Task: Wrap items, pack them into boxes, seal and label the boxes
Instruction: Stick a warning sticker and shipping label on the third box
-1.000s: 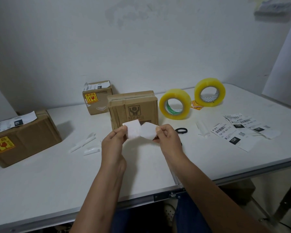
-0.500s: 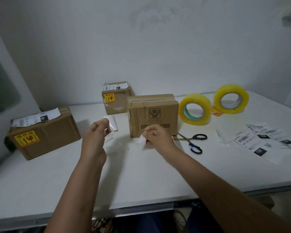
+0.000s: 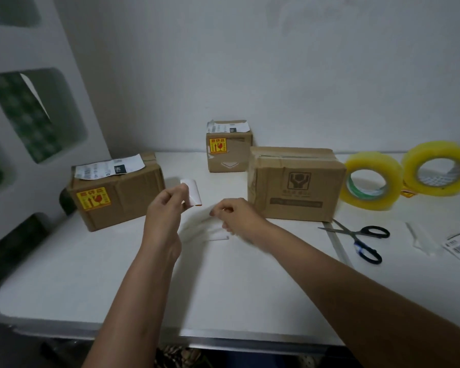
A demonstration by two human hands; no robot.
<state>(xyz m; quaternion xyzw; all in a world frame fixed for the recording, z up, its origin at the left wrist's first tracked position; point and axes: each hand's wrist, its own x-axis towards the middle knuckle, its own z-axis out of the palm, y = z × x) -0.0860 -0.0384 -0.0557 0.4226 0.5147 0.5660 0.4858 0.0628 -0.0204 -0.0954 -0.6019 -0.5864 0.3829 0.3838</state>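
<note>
Left hand (image 3: pixel 162 208) pinches a curled sticker (image 3: pixel 191 193) above the tabletop (image 3: pixel 91 274); right hand (image 3: pixel 234 217) pinches blurred white backing paper (image 3: pixel 205 229).

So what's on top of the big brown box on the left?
A white shipping label lies on top of the left box, with a yellow sticker on its front. It is closed, so its inside cannot be seen.

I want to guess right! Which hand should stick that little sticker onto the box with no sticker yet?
Probably the left hand: its fingers already pinch the peeled sticker. The right hand hovers nearer the unlabelled box, but whether it holds anything is too blurred to tell.
</note>
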